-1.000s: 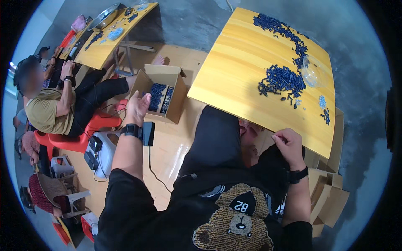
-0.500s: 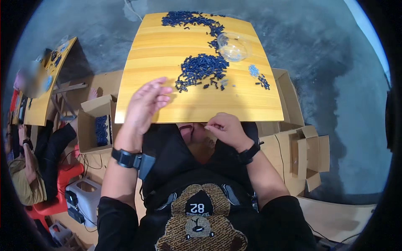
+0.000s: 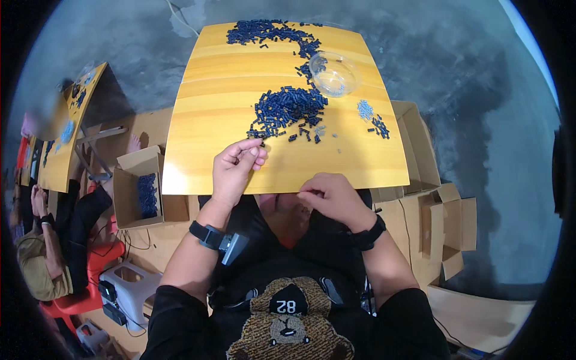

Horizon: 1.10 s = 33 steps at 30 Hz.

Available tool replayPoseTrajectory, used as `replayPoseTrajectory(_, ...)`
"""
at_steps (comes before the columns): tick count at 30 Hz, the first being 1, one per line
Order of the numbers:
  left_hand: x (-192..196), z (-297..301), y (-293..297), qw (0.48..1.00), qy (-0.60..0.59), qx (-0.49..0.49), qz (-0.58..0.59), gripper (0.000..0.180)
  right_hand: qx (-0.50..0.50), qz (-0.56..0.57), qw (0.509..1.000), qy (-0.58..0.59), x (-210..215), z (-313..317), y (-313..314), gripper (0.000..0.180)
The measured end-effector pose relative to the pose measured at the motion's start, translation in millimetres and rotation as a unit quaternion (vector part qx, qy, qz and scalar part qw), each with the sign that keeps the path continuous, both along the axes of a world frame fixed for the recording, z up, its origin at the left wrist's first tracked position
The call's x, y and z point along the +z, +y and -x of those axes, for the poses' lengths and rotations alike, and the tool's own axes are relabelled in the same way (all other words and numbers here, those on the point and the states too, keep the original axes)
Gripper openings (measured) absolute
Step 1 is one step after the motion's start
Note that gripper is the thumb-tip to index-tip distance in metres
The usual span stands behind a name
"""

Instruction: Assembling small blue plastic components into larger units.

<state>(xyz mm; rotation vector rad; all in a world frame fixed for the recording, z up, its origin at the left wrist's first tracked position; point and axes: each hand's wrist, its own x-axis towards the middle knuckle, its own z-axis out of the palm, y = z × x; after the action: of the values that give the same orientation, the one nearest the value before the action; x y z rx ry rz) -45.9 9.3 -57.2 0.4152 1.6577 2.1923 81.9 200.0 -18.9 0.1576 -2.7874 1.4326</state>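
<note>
A yellow wooden table (image 3: 210, 120) stands in front of me. A big heap of small dark blue pieces (image 3: 288, 108) lies at its middle, and a second heap (image 3: 264, 30) runs along the far edge. My left hand (image 3: 235, 171) rests on the table just short of the big heap. Its fingertips are pinched together beside a few stray pieces, and whether one is between them does not show. My right hand (image 3: 330, 195) is at the table's near edge, fingers curled shut with nothing visible in them. A clear bowl (image 3: 333, 73) stands right of the heaps.
A small pale blue heap (image 3: 364, 109) lies on the right of the table. An open cardboard box (image 3: 141, 192) holding blue pieces sits on the floor at left, and more cardboard boxes (image 3: 423, 162) at right. Another person (image 3: 42, 252) sits far left by a second table (image 3: 66, 138).
The view swung from the floor box at left round to the table. My left hand left the box, reached out open over the table, and now pinches at the heap's edge.
</note>
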Motion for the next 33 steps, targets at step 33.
replayPoseTrajectory(33,-9,34,13,0.967,0.172,0.159,0.101,0.030,-0.111,-0.081,0.983,0.122,-13,34,-5,0.016)
